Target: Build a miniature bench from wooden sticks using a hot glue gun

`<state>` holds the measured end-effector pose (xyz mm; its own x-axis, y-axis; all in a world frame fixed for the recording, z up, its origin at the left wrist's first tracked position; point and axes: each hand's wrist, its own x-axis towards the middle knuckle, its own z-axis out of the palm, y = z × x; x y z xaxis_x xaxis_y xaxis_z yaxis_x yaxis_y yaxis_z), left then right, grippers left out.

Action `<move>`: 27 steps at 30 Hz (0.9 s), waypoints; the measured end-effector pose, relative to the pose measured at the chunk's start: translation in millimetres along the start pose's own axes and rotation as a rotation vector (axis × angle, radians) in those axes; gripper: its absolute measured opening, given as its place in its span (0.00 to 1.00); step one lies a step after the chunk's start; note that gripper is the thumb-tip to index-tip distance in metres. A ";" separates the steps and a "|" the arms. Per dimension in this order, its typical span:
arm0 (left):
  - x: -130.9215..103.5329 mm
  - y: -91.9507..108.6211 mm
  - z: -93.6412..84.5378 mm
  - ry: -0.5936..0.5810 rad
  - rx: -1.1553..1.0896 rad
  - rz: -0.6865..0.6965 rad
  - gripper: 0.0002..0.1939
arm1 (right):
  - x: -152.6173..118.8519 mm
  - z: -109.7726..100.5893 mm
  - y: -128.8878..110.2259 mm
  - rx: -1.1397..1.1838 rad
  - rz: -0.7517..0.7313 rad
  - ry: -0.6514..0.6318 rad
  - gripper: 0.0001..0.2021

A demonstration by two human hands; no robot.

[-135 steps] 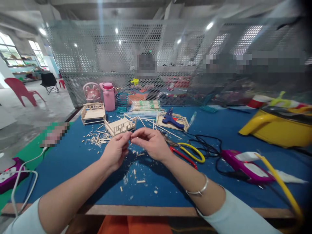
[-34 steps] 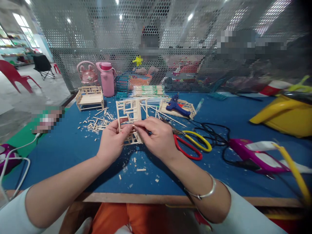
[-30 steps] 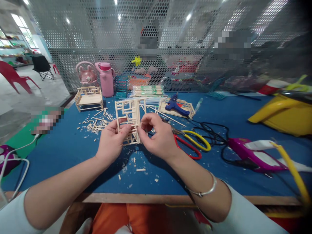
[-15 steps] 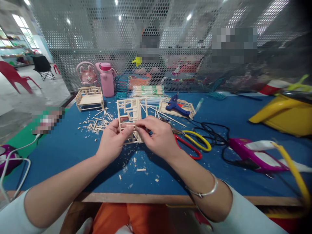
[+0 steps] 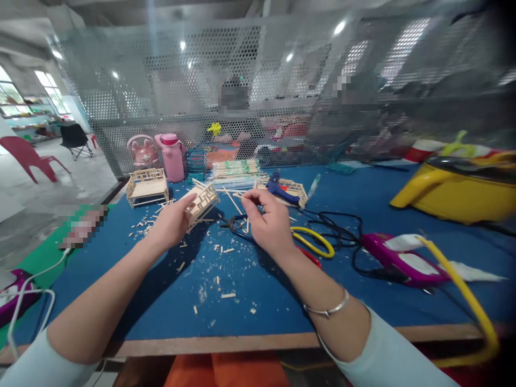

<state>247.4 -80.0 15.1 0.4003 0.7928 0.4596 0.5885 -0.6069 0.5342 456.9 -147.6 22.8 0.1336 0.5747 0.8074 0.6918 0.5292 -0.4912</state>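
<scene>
My left hand (image 5: 169,223) is closed around a small wooden stick frame (image 5: 203,200), built like a miniature bench, tilted above the table. My right hand (image 5: 268,217) is apart from it, thumb and fingers pinched on a thin wooden stick (image 5: 237,195) that pokes out to the left. Below the right hand lie dark-jawed cutters (image 5: 230,224), partly covered by it. Scissors with yellow and red handles (image 5: 318,243) lie beside my right wrist. A blue glue gun (image 5: 280,191) rests on another wooden stick frame (image 5: 300,189) beyond the hand.
A miniature wooden bench (image 5: 147,188) stands at the back left, near a pink bottle (image 5: 173,161). Cut stick scraps (image 5: 228,295) litter the blue tabletop (image 5: 161,317). To the right are a purple-and-white tool (image 5: 403,260), black cables and a yellow container (image 5: 451,191). Perforated mesh screens the back.
My hands have moved apart. The frame has gone left and been tilted in my left hand, while my right hand has come away with a stick. The head view has tipped upward.
</scene>
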 end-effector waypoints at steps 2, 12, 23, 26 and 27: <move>11.0 -2.9 -1.1 -0.035 0.071 0.062 0.25 | 0.4 1.7 5.6 -0.011 0.051 -0.063 0.06; -36.2 44.3 14.7 0.037 -0.290 -0.065 0.13 | -8.3 4.9 0.6 -0.056 -0.149 -0.695 0.05; -38.6 36.0 32.6 -0.269 -0.637 -0.351 0.17 | -5.6 -7.8 -2.4 -0.198 0.027 -0.751 0.13; -35.9 39.4 30.5 -0.192 -0.883 -0.435 0.17 | 2.6 -43.8 14.5 -0.612 0.289 -0.757 0.17; -35.3 41.0 29.5 -0.180 -0.952 -0.446 0.18 | 4.0 -56.7 21.9 -0.784 0.373 -0.795 0.18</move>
<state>278.1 -131.2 -0.2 0.4277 0.9038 0.0156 -0.0527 0.0077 0.9986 512.9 -169.0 33.8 0.1321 0.9873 0.0885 0.9878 -0.1237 -0.0946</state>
